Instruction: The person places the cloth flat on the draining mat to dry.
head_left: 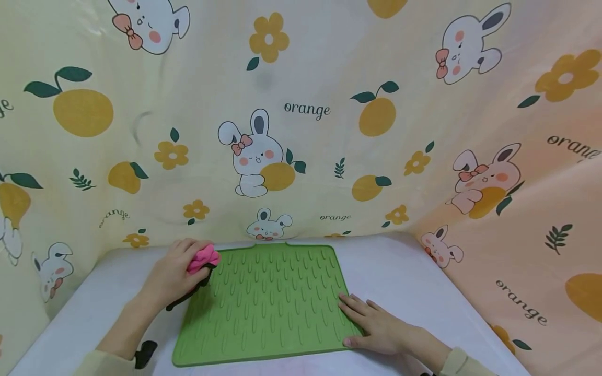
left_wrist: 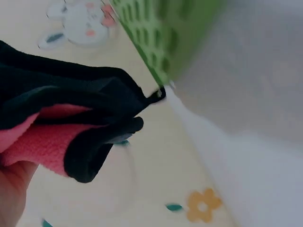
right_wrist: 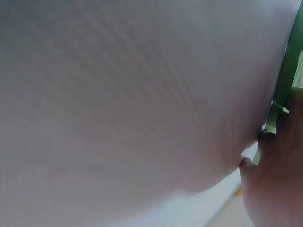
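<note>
left hand (head_left: 175, 266) grips pink-and-black cloth (head_left: 205, 258) at left edge of green mat (head_left: 268, 303); right hand (head_left: 380, 328) rests on mat's right edge, fingers straight, thumb apart.

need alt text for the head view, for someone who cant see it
A person's left hand grips a bunched pink-and-black fabric cloth at the left edge of a green, rectangular, textured mat, while the right hand rests at its lower right edge. The mat lies on a white surface before a pale yellow backdrop printed with rabbits, oranges and flowers.
</note>
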Demonstrator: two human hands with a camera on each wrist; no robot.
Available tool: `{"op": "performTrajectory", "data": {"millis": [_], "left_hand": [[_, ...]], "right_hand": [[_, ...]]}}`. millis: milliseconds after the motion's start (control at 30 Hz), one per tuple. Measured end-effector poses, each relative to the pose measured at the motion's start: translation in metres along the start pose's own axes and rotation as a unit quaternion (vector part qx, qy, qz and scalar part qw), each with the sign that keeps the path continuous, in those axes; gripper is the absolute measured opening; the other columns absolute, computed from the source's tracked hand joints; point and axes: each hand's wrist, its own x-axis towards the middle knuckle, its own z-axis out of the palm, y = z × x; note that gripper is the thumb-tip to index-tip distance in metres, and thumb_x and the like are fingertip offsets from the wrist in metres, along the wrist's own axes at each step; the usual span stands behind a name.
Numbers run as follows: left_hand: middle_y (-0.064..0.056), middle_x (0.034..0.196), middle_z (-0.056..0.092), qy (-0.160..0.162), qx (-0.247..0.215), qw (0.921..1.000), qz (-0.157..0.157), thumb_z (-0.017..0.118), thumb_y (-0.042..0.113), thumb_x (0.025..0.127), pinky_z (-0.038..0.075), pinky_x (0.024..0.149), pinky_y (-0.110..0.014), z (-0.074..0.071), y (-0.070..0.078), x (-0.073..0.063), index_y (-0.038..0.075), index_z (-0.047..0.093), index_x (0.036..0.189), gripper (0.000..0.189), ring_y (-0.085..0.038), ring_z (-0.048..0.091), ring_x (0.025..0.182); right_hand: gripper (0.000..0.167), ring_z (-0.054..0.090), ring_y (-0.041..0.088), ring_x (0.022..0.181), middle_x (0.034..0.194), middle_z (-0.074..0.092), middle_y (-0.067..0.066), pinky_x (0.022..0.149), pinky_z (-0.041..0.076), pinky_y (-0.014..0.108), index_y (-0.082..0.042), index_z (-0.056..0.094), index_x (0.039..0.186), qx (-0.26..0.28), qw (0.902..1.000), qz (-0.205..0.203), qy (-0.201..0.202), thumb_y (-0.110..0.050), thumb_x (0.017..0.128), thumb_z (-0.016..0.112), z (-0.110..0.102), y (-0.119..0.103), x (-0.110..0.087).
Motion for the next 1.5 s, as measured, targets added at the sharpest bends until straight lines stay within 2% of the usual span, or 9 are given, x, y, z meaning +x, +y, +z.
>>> {"op": "performTrajectory", "data": {"millis": [300,567,700,867,1133,1300,1500], "left_hand": [[-0.007,0.116,0.064,-0.016,-0.025,0.9966,0.077,0.086,0.014,0.079,0.060,0.075,-0.043,0.032,0.041,0.025,0.010,0.067,0.130,0.055,-0.025,0.059,0.105],[-0.007,0.120,0.064,-0.042,-0.056,0.9882,0.137,0.087,0.019,0.081,0.061,0.076,-0.040,0.057,0.074,0.035,0.011,0.068,0.128,0.051,-0.024,0.059,0.109],[-0.003,0.123,0.064,-0.080,-0.065,0.9826,0.155,0.084,0.024,0.084,0.060,0.075,-0.036,0.072,0.086,0.036,0.013,0.067,0.130,0.050,-0.019,0.056,0.109],[0.001,0.128,0.062,-0.153,-0.057,0.9718,0.170,0.078,0.033,0.091,0.058,0.079,-0.034,0.086,0.098,0.034,0.016,0.063,0.136,0.050,-0.017,0.055,0.113],[0.001,0.141,0.060,-0.268,-0.010,0.9469,0.178,0.071,0.045,0.097,0.054,0.101,-0.039,0.102,0.111,0.030,0.017,0.055,0.149,0.060,-0.019,0.054,0.130],[0.002,0.144,0.058,-0.297,0.012,0.9365,0.187,0.069,0.052,0.097,0.049,0.108,-0.036,0.113,0.116,0.023,0.019,0.053,0.150,0.065,-0.017,0.054,0.133],[0.002,0.151,0.053,-0.315,0.049,0.9226,0.217,0.062,0.050,0.101,0.044,0.114,-0.036,0.118,0.123,0.013,0.018,0.047,0.156,0.065,-0.021,0.049,0.140]], "right_hand": [[0.089,0.022,0.040,0.155,0.173,0.018,0.009,0.120,0.021,0.067,-0.009,0.030,0.164,0.004,1.0000,0.000,-0.001,-0.068,0.100,0.050,0.000,0.001,0.001],[0.090,0.021,0.041,0.156,0.173,0.018,0.009,0.120,0.020,0.068,-0.008,0.031,0.163,0.018,0.9998,0.004,-0.007,-0.067,0.100,0.052,-0.001,0.000,0.000],[0.089,0.022,0.041,0.155,0.173,0.019,0.009,0.120,0.020,0.068,-0.008,0.031,0.163,0.011,0.9999,0.003,-0.002,-0.068,0.100,0.051,0.000,0.000,0.000],[0.090,0.022,0.041,0.155,0.173,0.019,0.009,0.121,0.020,0.067,-0.008,0.031,0.163,0.006,1.0000,0.003,0.004,-0.068,0.100,0.050,0.001,-0.001,0.000],[0.090,0.022,0.040,0.156,0.173,0.018,0.009,0.121,0.019,0.066,-0.009,0.031,0.164,0.005,0.9999,0.009,-0.002,-0.069,0.099,0.050,-0.001,-0.002,0.000],[0.090,0.021,0.038,0.156,0.173,0.016,0.009,0.122,0.018,0.065,-0.010,0.030,0.164,0.010,0.9998,0.012,-0.008,-0.069,0.099,0.050,-0.002,-0.001,0.000],[0.090,0.020,0.040,0.156,0.173,0.017,0.009,0.121,0.019,0.067,-0.009,0.031,0.163,0.019,0.9998,0.006,-0.006,-0.068,0.099,0.051,0.000,0.002,0.000]]}}
